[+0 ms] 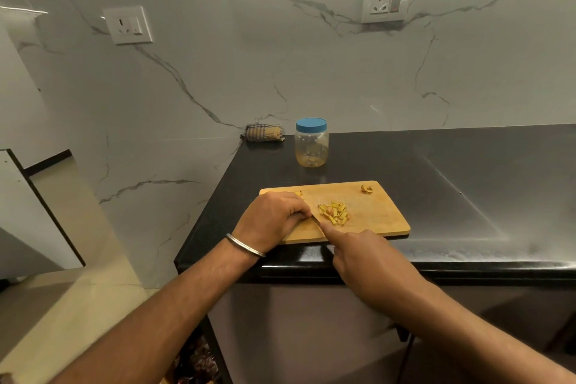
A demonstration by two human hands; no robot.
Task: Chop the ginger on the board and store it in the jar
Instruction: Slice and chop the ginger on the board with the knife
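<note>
A wooden cutting board (377,215) lies near the front left corner of the black counter. A small pile of yellow ginger strips (333,212) sits at its middle, and a ginger scrap (367,189) lies at its far right corner. My left hand (271,221) rests curled on the board's left part, fingertips just left of the pile; whether it pinches ginger is hidden. My right hand (364,256) grips a knife (316,220), index finger stretched along the blade, whose tip points between my left fingers and the pile. A clear plastic jar (311,146) with a blue lid on stands behind the board.
A folded checked cloth (264,132) lies at the counter's back left corner against the marble wall. The counter's left edge drops to the floor just beside the board. Two wall sockets (386,1) sit high on the wall.
</note>
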